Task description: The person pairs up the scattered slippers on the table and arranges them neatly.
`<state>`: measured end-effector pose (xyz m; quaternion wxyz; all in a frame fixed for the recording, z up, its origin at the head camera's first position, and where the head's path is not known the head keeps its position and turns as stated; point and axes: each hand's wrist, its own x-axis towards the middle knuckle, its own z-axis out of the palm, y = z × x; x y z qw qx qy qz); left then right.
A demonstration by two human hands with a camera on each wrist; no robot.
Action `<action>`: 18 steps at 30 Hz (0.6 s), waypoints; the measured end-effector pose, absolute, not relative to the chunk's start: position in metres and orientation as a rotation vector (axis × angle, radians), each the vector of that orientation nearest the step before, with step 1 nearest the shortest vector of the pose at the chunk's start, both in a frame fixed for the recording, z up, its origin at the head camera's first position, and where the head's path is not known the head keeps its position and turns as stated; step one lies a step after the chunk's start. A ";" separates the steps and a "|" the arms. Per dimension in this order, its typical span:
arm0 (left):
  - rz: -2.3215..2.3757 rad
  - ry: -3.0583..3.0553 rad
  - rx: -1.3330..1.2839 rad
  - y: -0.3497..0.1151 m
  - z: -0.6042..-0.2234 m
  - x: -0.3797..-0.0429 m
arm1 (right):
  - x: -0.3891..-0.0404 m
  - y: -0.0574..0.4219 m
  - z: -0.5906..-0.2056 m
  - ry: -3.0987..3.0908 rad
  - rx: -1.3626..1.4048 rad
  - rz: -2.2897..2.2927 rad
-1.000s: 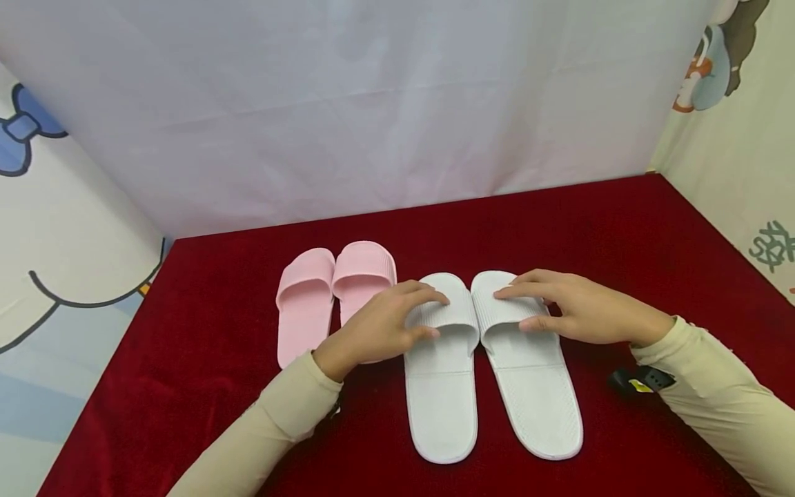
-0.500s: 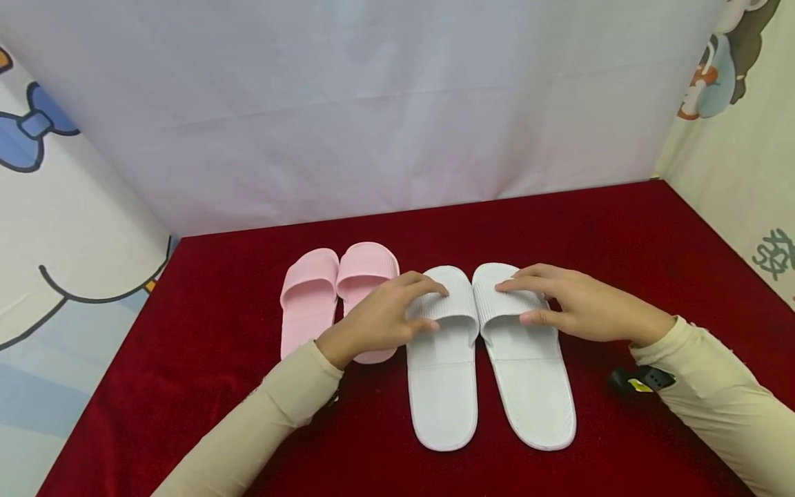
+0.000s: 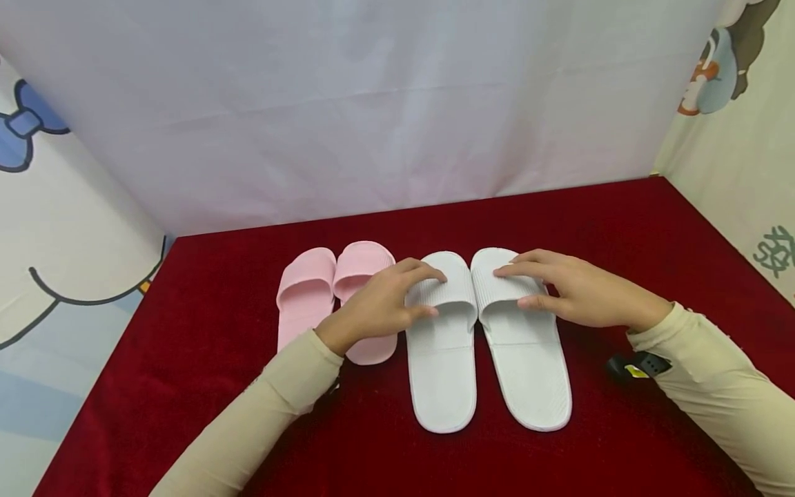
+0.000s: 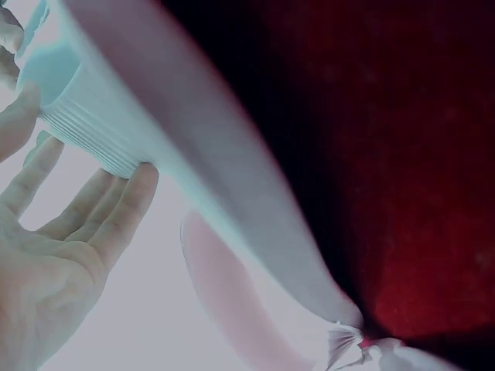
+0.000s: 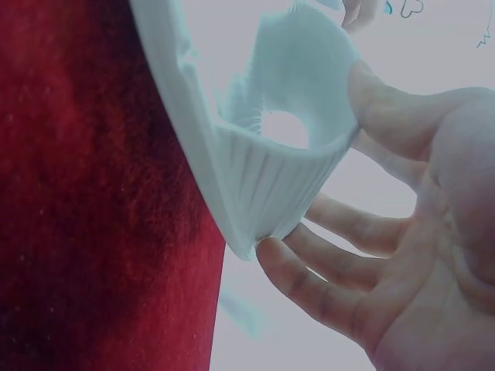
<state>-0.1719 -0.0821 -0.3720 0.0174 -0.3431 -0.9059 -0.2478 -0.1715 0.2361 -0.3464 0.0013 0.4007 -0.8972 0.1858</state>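
Note:
Two white ribbed slide slippers lie side by side, toes pointing away from me. My left hand point(image 3: 391, 300) holds the left white slipper point(image 3: 442, 386) at its strap, thumb at the strap's near edge and fingers on the outer side. On the right white slipper point(image 3: 533, 379), my right hand point(image 3: 577, 290) has the same kind of hold. The right wrist view shows the thumb at the opening of the strap point(image 5: 271, 174) and fingertips along its ribbed side. Left of them stand two pink slippers, the outer pink slipper point(image 3: 306, 297) and the inner pink slipper point(image 3: 373, 348), partly covered by my left hand.
Dark red cloth point(image 3: 509, 462) covers the table. A pale curtain point(image 3: 397, 103) hangs along the back edge. Printed cartoon panels stand at the left point(image 3: 81, 207) and right point(image 3: 745, 152). A small black band point(image 3: 646, 364) sits under the right sleeve.
Both hands have moved the white slippers a little away from me, toward the back of the table. The pink pair has stayed in place.

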 end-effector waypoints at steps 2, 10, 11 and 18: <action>-0.767 -2.817 -1.064 -0.082 -0.372 -0.174 | -0.173 0.236 -0.346 -2.814 1.258 0.586; -0.775 -2.786 -1.068 -0.082 -0.372 -0.179 | -0.178 0.236 -0.344 -2.820 1.258 0.594; -0.776 -2.788 -1.067 -0.082 -0.372 -0.179 | -0.179 0.236 -0.344 -2.822 1.257 0.595; -0.786 -2.802 -1.060 -0.081 -0.371 -0.185 | -0.185 0.238 -0.345 -2.840 1.240 0.586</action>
